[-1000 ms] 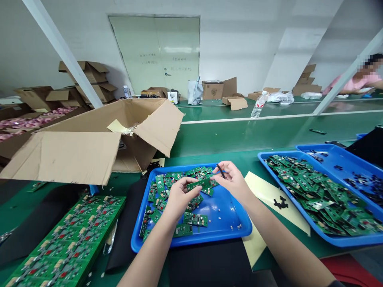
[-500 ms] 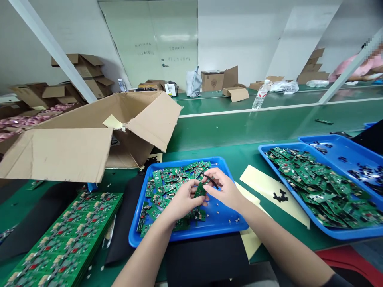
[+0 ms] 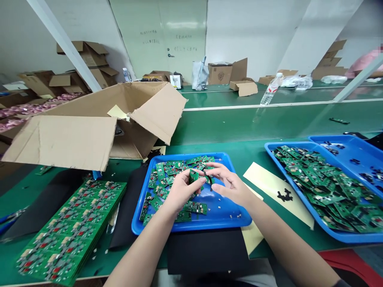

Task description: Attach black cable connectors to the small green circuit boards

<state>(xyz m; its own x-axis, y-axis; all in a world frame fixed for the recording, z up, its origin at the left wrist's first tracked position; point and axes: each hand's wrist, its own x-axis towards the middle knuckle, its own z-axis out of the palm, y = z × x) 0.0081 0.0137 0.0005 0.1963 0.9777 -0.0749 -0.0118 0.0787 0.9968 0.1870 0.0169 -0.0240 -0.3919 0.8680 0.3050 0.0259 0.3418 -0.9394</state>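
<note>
My left hand pinches a small green circuit board between thumb and fingers, above a blue tray. A thin, curved black strip stands between my two hands, beside the board. My right hand has its thumb and fingertips at this strip, with the other fingers loosely bent. Whether the strip touches the board cannot be made out. Beneath my hands, loose circuit boards fill the left and back of the tray, and small pale bits lie at its right.
Joined board panels are stacked at left, behind them an open cardboard box. At right, another blue tray holds many boards; a further tray holds black parts. Yellowish paper bears black pieces. A bottle stands behind.
The view has shifted slightly. The board in my left hand is tilted more upright, and the black strip now hangs more vertically beside it. My right fingers are more spread.
</note>
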